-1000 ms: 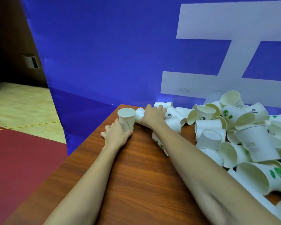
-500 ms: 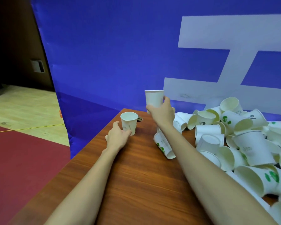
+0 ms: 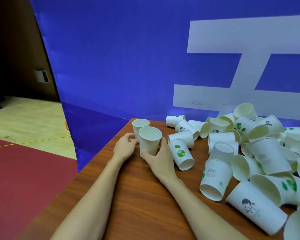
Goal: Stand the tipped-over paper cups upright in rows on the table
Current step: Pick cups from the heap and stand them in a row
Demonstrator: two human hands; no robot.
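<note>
Two white paper cups stand upright at the table's far left corner. The far cup (image 3: 140, 124) stands by the corner, and my left hand (image 3: 125, 147) touches its base with curled fingers. The near cup (image 3: 149, 140) stands just in front of it, gripped low down by my right hand (image 3: 158, 157). A large heap of tipped-over paper cups (image 3: 246, 149) covers the right side of the wooden table (image 3: 142, 205). One tipped cup with a green globe print (image 3: 180, 154) lies right beside my right hand.
A blue banner with white shapes (image 3: 145, 58) rises behind the table's far edge. The table's left edge (image 3: 73, 179) drops to red carpet (image 3: 24, 179) and pale wooden floor with a yellow cable (image 3: 29, 142).
My right hand has brought the cup it held in the air down onto the table, in front of the first upright cup. My left hand stays by the first cup.
</note>
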